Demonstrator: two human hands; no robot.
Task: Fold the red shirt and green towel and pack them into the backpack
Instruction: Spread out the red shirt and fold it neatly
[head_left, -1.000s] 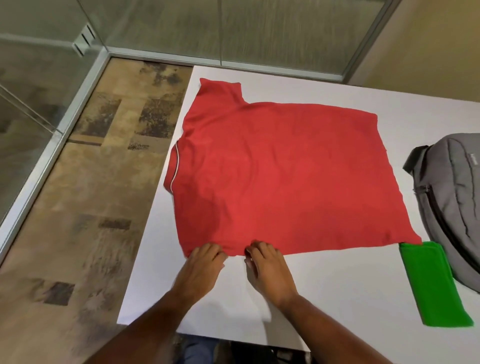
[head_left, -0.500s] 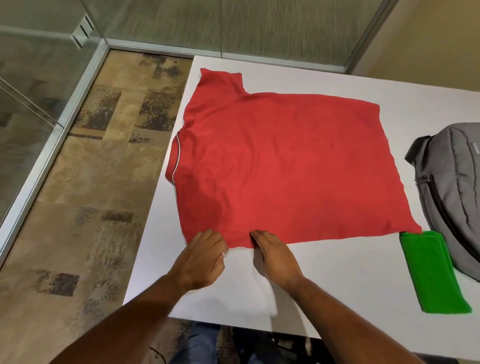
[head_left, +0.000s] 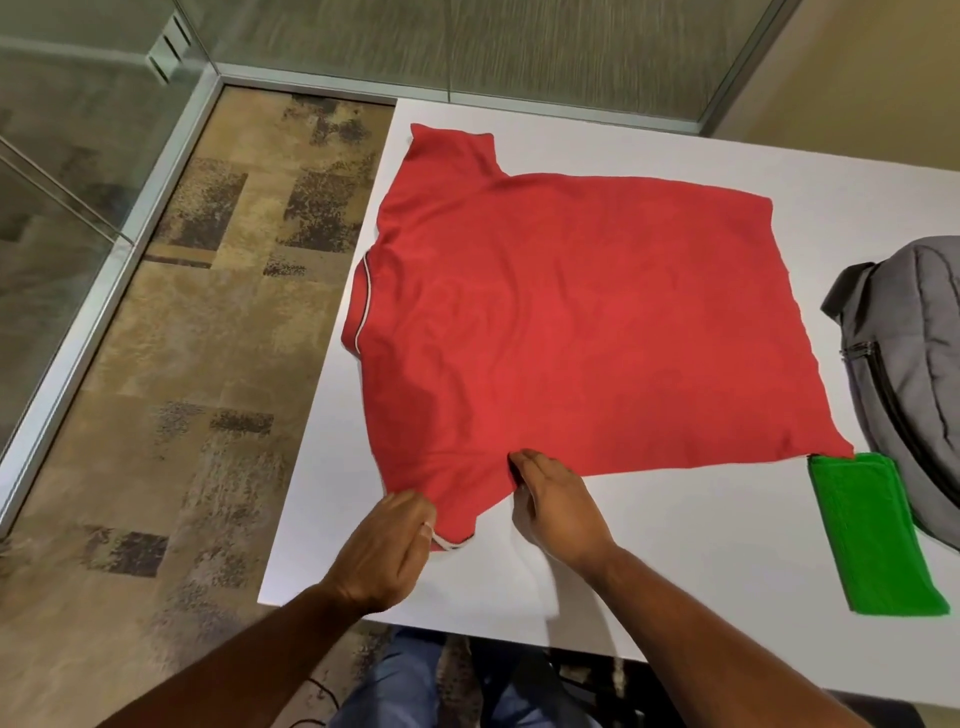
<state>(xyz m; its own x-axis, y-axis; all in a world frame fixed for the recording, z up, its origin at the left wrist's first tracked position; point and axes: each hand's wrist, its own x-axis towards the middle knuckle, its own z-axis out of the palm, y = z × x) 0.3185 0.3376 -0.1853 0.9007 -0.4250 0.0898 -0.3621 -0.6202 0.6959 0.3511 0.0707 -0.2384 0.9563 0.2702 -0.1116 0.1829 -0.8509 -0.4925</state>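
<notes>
Fingers (head_left: 410, 512) of left hand (head_left: 382, 553) pinching red shirt (head_left: 571, 322) sleeve, right hand (head_left: 558, 506) flat

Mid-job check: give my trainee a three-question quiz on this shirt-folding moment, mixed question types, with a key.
1. True or false: the green folded towel lies inside the grey fabric backpack.
2. Which hand pinches the near sleeve of the red polo shirt? A) left hand B) right hand
3. Fill in: the shirt lies spread on the white ___.

Key: 1 false, it lies on the table beside the backpack; 2 A; 3 table.
</notes>
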